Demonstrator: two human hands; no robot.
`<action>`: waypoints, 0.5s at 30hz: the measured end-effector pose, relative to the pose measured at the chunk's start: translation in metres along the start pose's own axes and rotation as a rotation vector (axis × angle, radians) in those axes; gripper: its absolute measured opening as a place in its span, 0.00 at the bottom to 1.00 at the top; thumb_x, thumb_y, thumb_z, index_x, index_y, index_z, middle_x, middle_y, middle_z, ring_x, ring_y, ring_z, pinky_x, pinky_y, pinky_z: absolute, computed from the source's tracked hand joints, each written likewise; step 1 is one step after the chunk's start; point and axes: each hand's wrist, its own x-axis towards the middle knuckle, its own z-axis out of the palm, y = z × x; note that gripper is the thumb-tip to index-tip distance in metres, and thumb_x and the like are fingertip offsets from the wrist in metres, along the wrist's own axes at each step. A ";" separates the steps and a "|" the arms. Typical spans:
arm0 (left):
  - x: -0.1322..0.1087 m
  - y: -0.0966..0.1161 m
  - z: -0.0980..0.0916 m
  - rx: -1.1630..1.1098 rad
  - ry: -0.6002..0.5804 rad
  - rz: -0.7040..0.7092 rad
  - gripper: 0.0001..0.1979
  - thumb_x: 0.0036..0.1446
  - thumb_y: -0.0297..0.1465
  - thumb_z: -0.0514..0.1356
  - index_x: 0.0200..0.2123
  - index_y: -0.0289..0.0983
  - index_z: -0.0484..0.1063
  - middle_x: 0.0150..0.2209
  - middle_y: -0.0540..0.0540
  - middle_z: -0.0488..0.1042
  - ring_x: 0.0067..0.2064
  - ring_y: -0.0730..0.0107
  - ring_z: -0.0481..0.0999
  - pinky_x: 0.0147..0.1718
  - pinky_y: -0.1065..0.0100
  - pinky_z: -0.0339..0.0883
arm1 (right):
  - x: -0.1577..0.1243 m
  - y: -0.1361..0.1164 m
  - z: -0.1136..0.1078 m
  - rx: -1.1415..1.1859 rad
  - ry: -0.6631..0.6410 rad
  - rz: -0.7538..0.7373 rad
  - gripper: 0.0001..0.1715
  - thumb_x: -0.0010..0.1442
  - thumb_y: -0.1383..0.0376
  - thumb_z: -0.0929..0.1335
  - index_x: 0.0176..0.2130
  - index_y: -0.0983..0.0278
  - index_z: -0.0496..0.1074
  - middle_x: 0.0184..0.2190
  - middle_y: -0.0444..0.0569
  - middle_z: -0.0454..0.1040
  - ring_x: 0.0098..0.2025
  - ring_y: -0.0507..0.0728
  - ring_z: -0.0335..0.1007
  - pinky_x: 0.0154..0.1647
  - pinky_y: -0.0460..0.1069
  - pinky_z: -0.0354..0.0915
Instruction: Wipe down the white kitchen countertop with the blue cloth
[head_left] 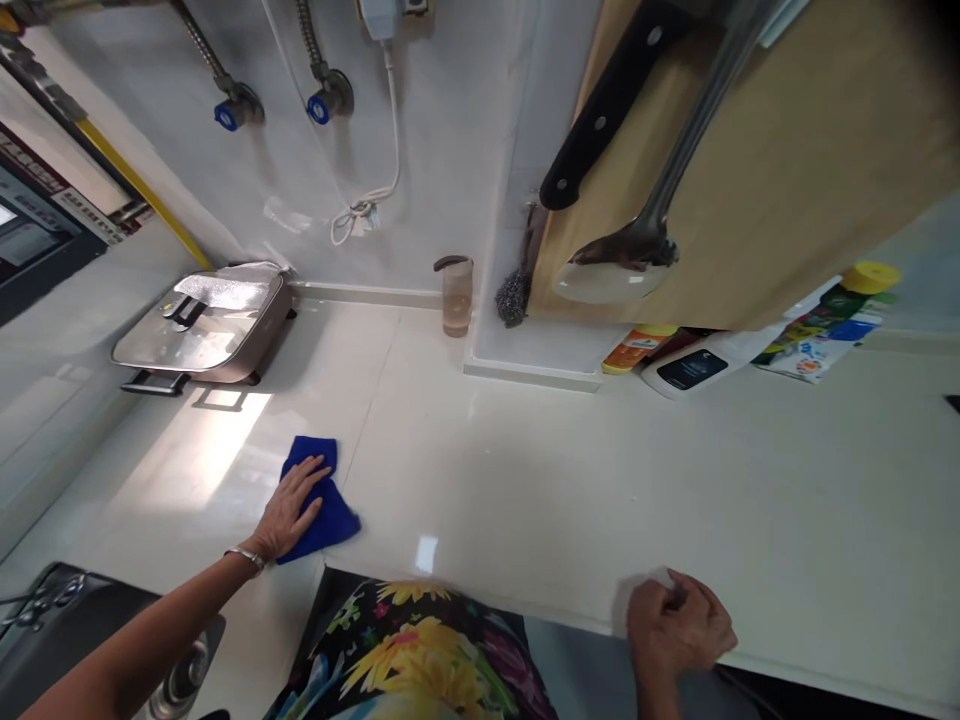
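My left hand (294, 508) lies flat on a folded blue cloth (339, 515), its fingers spread and pressing it against the white countertop (480, 450). The cloth's edges show above and to the right of the fingers. At the counter's front edge, on the right, my right hand (679, 622) is curled into a loose fist. I see nothing in it, and it rests on or just above the edge.
An electric pan with a lid (206, 330) stands at the back left. A glass of liquid (457, 298) is by the wall. A wooden board (757, 190), a knife (611, 110) and a ladle (645, 240) hang at right, above bottles (697, 365). A stove (82, 640) is lower left.
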 end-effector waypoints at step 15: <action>0.037 -0.014 0.008 0.104 0.397 -0.657 0.25 0.65 0.40 0.47 0.59 0.35 0.68 0.66 0.38 0.64 0.70 0.51 0.57 0.71 0.48 0.49 | 0.004 0.002 -0.017 -0.035 -0.279 -0.169 0.29 0.50 0.71 0.65 0.52 0.59 0.72 0.54 0.64 0.71 0.55 0.78 0.63 0.43 0.66 0.59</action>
